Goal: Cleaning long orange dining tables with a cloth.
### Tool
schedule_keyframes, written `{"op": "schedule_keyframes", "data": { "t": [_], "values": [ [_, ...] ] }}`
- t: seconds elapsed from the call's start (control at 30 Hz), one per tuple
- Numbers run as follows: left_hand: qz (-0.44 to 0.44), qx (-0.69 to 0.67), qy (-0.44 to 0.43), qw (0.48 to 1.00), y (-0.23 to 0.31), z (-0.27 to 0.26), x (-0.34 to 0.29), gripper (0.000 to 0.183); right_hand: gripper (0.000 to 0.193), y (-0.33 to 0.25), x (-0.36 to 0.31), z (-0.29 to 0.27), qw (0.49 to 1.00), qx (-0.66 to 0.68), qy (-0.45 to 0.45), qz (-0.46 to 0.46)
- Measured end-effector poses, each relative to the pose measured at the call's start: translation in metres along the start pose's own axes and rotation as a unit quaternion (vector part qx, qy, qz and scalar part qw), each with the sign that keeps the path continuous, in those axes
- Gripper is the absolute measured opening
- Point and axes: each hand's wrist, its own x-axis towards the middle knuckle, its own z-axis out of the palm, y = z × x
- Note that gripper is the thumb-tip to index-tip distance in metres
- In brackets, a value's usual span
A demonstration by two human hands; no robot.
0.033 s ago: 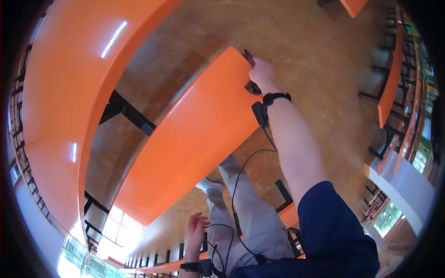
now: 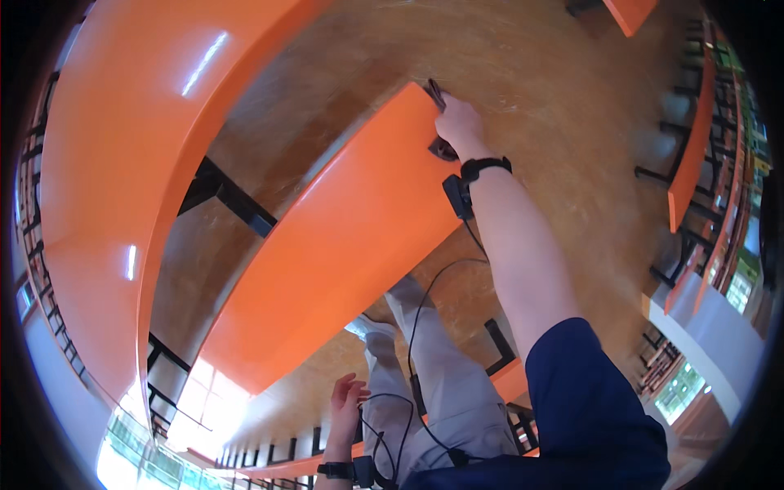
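Observation:
My right hand [image 2: 461, 126] is stretched forward, its fingers closed on a dark brown cloth [image 2: 442, 149]. The cloth lies over the far right end of a long orange bench [image 2: 327, 237], against its edge. Parts of the cloth stick out on both sides of the hand; the rest is hidden under it. Low in the view, my left hand [image 2: 348, 400] hangs beside my leg, fingers loosely bent and apart, with nothing in it.
A large orange table [image 2: 114, 171] runs along the left, with a black metal leg [image 2: 233, 200] near the bench. More orange benches [image 2: 690, 155] stand at the right. A black cable [image 2: 420, 314] hangs in front of my legs above the brown floor [image 2: 555, 98].
My right hand and the cloth have shifted very slightly to the left at the bench's end. My left hand stays in place.

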Motion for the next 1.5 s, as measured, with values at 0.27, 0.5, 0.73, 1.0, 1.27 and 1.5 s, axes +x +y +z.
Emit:
{"op": "schedule_keyframes", "data": {
  "t": [0.27,0.5,0.73,1.0,1.27,1.5],
  "values": [
    [0.019,-0.073,0.063,0.995,-0.017,0.030,-0.015,0.031,0.065,-0.029,-0.071,0.050,0.982,-0.037,0.033,-0.181],
    [0.061,-0.007,0.052,0.997,-0.018,0.086,-0.023,0.034,0.046,-0.036,-0.260,0.114,0.836,-0.069,-0.290,-0.461],
    [0.319,0.056,0.119,0.938,-0.009,0.119,-0.055,0.033,0.053,0.071,-0.246,-0.025,0.861,0.230,-0.314,-0.329],
    [0.396,0.182,0.117,0.893,0.003,0.187,-0.139,0.035,0.055,0.385,-0.084,-0.285,0.847,0.495,0.193,0.023],
    [0.384,0.044,0.147,0.911,0.073,0.279,-0.049,0.031,0.053,0.539,-0.081,-0.395,0.774,0.575,0.234,0.125],
    [0.237,0.216,0.128,0.939,0.131,0.343,0.063,0.035,0.034,0.551,-0.102,-0.403,0.703,0.650,0.117,0.263]
  ]
}}
